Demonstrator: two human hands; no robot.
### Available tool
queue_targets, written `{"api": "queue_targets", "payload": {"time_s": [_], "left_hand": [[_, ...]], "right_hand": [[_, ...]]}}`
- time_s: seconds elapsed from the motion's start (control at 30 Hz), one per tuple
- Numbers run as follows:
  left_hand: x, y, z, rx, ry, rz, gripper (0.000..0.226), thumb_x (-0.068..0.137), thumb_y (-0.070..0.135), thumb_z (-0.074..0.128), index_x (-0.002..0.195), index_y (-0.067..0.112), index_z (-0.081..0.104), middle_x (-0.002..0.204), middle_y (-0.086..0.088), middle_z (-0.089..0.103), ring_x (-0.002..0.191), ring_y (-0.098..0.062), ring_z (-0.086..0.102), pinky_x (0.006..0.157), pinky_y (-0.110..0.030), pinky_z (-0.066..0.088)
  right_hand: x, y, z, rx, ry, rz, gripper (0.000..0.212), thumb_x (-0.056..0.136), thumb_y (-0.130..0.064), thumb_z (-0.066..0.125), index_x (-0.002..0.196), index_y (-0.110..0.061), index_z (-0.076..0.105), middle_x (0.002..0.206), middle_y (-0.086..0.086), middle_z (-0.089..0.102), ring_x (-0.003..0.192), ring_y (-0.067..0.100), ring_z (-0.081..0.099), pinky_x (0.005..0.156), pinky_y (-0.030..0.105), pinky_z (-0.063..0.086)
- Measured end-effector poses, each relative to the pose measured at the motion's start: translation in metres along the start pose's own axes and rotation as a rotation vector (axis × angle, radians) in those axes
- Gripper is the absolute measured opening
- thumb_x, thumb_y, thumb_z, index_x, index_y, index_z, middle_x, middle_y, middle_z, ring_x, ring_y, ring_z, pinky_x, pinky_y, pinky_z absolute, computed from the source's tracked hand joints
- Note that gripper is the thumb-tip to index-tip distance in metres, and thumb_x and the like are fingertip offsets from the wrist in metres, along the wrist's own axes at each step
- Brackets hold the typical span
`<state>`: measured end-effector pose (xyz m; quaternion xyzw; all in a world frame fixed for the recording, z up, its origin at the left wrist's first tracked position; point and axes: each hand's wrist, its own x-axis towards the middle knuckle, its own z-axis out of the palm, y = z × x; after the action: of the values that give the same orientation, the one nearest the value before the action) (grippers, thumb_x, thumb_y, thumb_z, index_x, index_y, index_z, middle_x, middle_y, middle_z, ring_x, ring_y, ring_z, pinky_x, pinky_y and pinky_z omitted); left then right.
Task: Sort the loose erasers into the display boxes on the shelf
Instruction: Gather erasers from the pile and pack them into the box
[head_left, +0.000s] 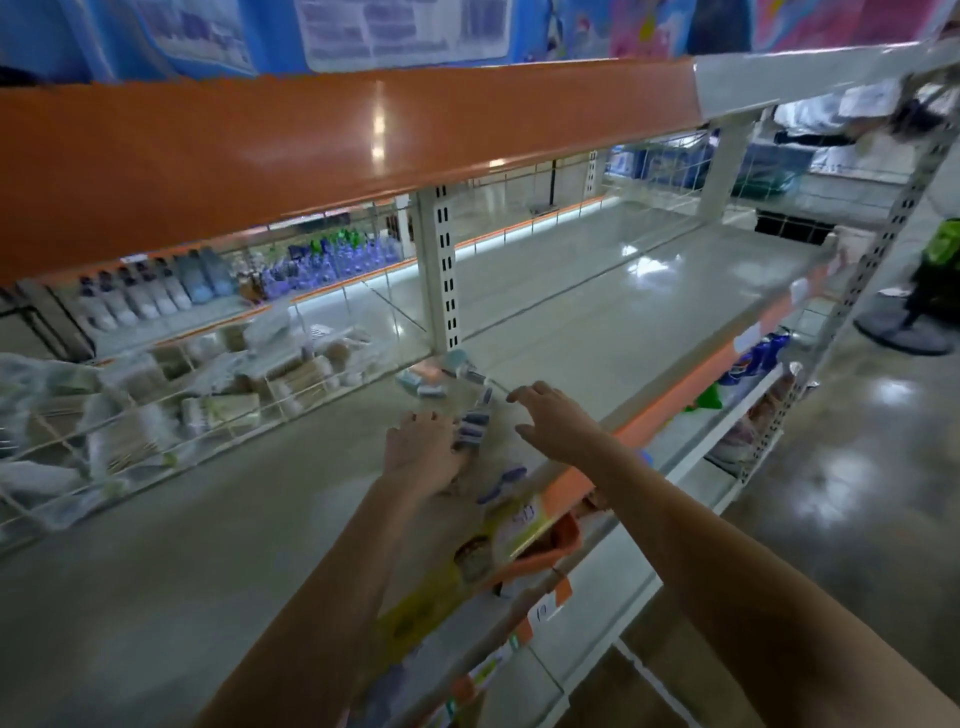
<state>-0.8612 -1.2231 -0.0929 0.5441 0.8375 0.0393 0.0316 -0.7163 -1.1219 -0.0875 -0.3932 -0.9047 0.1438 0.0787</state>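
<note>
Several loose erasers in blue-and-white sleeves (474, 427) lie in a line on the grey shelf (260, 519), with more erasers (426, 382) further back by the upright post. Another eraser (501, 486) lies near the shelf's front edge. My left hand (423, 452) rests palm down on the shelf, its fingers against the left side of the eraser line. My right hand (553, 418) hovers just to the right of the line, fingers spread and relaxed, holding nothing. The picture is blurred, and no display box is plainly seen.
An orange upper shelf (311, 140) overhangs the work area. Wire compartments with packaged goods (156, 410) fill the shelf's left side. A white slotted post (441, 270) stands behind the erasers. Lower shelves hold an orange tray (556, 551) and packets. A person (935, 270) stands at far right.
</note>
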Motion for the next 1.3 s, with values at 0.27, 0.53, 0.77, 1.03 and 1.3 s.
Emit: {"api": "queue_targets", "payload": {"time_s": [0.27, 0.53, 0.77, 1.03, 1.3], "left_hand": [[0.008, 0.006, 0.015, -0.048, 0.064, -0.118, 0.029, 0.089, 0.042, 0.052, 0.113, 0.024, 0.051, 0.118, -0.002, 0.057, 0.112, -0.023, 0.049, 0.089, -0.035, 0.041], [-0.002, 0.028, 0.019, -0.135, 0.172, -0.290, 0.022, 0.087, 0.040, 0.057, 0.102, 0.024, 0.052, 0.113, 0.002, 0.051, 0.114, -0.017, 0.045, 0.088, -0.031, 0.035], [-0.016, 0.037, 0.019, -0.176, 0.286, -0.385, 0.039, 0.090, 0.040, 0.056, 0.124, 0.024, 0.052, 0.133, 0.004, 0.051, 0.117, -0.015, 0.044, 0.095, -0.028, 0.032], [-0.081, 0.023, -0.002, -0.273, 0.512, -0.501, 0.023, 0.081, 0.026, 0.071, 0.102, 0.019, 0.069, 0.097, 0.003, 0.065, 0.095, -0.016, 0.054, 0.080, -0.022, 0.039], [-0.184, -0.010, -0.028, -0.256, 0.653, -0.620, 0.018, 0.079, 0.025, 0.073, 0.096, 0.021, 0.069, 0.087, 0.014, 0.059, 0.089, -0.011, 0.054, 0.078, -0.023, 0.043]], "right_hand": [[0.071, 0.016, 0.002, -0.039, -0.064, -0.278, 0.046, 0.090, -0.005, 0.046, 0.135, -0.017, 0.046, 0.137, 0.009, 0.045, 0.125, 0.028, 0.041, 0.105, 0.039, 0.037], [0.101, 0.038, 0.009, -0.059, -0.086, -0.543, 0.028, 0.091, -0.023, 0.051, 0.117, -0.016, 0.059, 0.117, 0.007, 0.060, 0.110, 0.021, 0.048, 0.095, 0.031, 0.042], [0.097, 0.054, -0.003, 0.088, -0.043, -0.648, 0.023, 0.090, -0.030, 0.058, 0.108, -0.017, 0.061, 0.112, 0.000, 0.061, 0.105, 0.014, 0.048, 0.087, 0.021, 0.036], [0.054, 0.006, -0.007, 0.292, -0.128, -0.799, 0.018, 0.084, -0.026, 0.065, 0.101, -0.020, 0.063, 0.105, -0.004, 0.057, 0.096, 0.009, 0.049, 0.081, 0.020, 0.038], [0.001, -0.079, 0.004, 0.370, -0.174, -1.026, 0.017, 0.082, -0.023, 0.069, 0.098, -0.019, 0.065, 0.091, -0.012, 0.053, 0.091, 0.011, 0.048, 0.077, 0.022, 0.035]]}}
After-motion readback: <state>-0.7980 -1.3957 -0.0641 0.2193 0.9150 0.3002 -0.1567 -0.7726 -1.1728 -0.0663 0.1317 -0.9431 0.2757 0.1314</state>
